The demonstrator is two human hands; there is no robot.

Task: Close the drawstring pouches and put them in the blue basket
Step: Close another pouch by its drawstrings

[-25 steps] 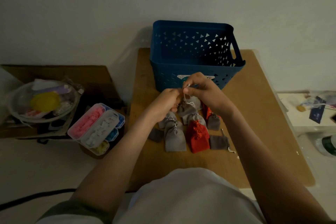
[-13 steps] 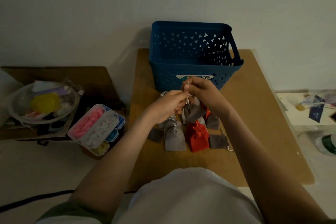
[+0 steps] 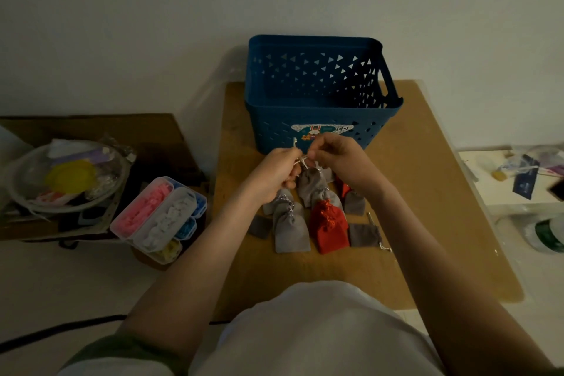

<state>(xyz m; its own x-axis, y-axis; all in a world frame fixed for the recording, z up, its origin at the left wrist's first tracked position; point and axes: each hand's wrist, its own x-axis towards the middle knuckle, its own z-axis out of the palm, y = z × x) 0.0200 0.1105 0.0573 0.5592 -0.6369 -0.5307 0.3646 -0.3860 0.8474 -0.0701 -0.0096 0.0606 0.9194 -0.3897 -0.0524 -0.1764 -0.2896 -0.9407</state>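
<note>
Blue basket [image 3: 274,131], pouches [image 3: 290,232] outside it, left hand [image 3: 274,175] and right hand [image 3: 345,159] fingers [image 3: 319,154] pinching grey pouch [image 3: 309,185] drawstrings [image 3: 302,160]

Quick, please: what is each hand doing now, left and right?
Left hand: pinches the drawstring of the grey pouch.
Right hand: pinches the same drawstring.

Two red fabric drawstring pouches [image 3: 329,230] and roughly seven grey fabric pouches [image 3: 290,230] are showing at frame centre. One blue perforated plastic basket [image 3: 268,127] is standing above them.
</note>
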